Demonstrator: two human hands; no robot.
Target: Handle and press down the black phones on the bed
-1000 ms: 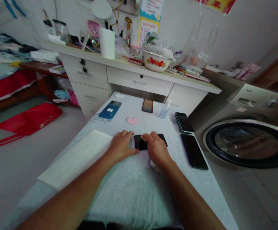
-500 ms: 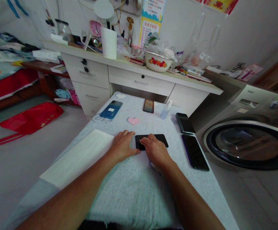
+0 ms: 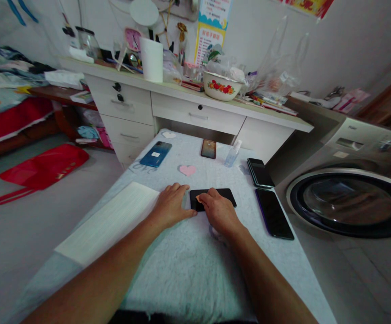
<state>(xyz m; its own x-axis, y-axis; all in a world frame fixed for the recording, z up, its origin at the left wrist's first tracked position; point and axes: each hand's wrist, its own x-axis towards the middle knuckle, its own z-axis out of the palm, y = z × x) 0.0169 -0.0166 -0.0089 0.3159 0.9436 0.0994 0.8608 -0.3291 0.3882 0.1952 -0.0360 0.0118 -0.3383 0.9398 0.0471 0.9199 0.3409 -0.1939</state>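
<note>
A phone (image 3: 227, 196) lies on the cloth-covered table, its black screen up and its long side running left to right. Beside its left end rests my left hand (image 3: 173, 203), fingers stretched out and thumb apart, with the thumb tip close to the lower left corner. My right hand (image 3: 217, 209) is closed over the phone's middle. From its fingertips pokes a small orange-tan piece (image 3: 198, 198), pressed on the screen; its kind is too small to tell. The palm hides part of the phone's lower edge.
A white sheet (image 3: 110, 222) lies left. Beyond are a blue phone (image 3: 155, 154), a brown phone or case (image 3: 208, 148) and a clear spray bottle (image 3: 232, 154). Dark phones (image 3: 274, 213) line the right edge, near a washing machine (image 3: 343, 148). A white desk (image 3: 198, 108) stands behind.
Both hands keep nearly the same place at the phone. The whole view has shifted very slightly; nothing has been picked up or let go.
</note>
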